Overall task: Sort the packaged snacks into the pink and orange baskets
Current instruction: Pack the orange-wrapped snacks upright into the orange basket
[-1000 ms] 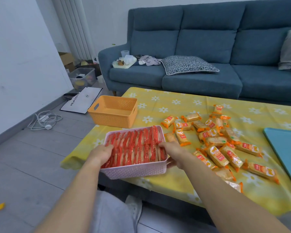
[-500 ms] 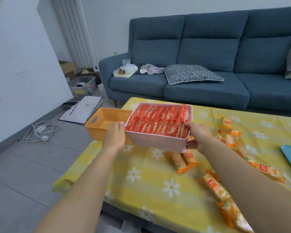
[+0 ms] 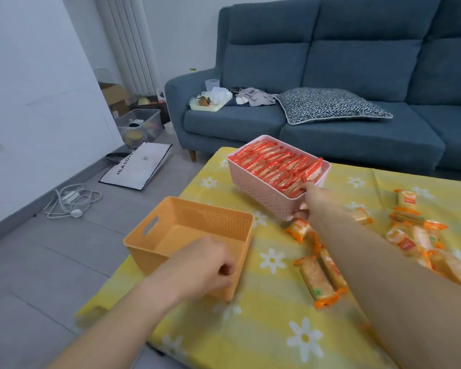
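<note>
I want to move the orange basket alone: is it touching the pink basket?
Apart. The head view shows a strip of yellow tablecloth between the orange basket and the pink basket.

— Where does the pink basket (image 3: 261, 193) stand?
— Your right hand (image 3: 313, 202) holds its near corner, and it stretches away from that hand. It is full of red-wrapped snacks (image 3: 277, 166), packed on edge in tight rows.
— And the orange basket (image 3: 194, 222)?
— It is upright and empty, and your left hand (image 3: 208, 265) grips its near rim.
— The remaining ones?
— The orange-wrapped snacks (image 3: 317, 278) lie flat and loose, some between your two hands, more to the right of your right hand.
</note>
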`<state>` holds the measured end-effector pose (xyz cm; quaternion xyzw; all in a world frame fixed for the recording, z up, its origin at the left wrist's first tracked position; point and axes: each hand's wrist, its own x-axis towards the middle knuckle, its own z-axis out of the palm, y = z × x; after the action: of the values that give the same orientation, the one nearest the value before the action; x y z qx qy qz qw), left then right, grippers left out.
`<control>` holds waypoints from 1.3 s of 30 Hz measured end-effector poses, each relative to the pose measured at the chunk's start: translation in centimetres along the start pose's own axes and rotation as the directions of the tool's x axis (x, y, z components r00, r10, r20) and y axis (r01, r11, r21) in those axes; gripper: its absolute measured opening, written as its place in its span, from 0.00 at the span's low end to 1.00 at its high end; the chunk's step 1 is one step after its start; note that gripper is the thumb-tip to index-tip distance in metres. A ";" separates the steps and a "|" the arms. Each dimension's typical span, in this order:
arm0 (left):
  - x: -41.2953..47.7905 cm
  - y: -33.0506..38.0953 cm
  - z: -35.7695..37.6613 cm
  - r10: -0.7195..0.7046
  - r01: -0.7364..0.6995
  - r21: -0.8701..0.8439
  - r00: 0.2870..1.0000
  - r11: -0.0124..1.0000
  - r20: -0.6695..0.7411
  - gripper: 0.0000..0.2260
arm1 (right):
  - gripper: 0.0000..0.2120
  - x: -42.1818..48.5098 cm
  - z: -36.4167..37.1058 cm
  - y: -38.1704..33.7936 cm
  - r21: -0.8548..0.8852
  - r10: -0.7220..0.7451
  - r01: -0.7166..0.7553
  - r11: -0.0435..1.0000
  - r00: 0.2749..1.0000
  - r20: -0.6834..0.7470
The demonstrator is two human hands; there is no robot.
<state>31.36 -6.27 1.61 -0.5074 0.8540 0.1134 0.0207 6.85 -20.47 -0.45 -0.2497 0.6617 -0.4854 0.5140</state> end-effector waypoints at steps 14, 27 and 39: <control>1.0 5.2 1.6 -0.036 0.032 0.091 0.999 0.995 0.040 0.14 | 0.06 -2.2 -0.2 1.7 -0.186 -0.037 0.066 0.980 0.987 0.157; 7.5 23.1 6.4 0.085 -0.070 -0.115 0.988 0.991 0.125 0.27 | 0.07 -12.6 -29.5 3.9 -0.507 -0.356 0.324 0.799 0.934 0.035; 10.2 27.5 10.0 0.107 -0.167 0.317 0.974 0.934 0.198 0.20 | 0.21 -11.5 -26.7 12.6 -0.943 -0.426 0.333 0.020 0.856 0.293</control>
<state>1.67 -0.25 -4.92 -0.4236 0.8888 0.0139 0.1740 -11.65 4.51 -6.76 -0.6695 0.7383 -0.0637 0.0518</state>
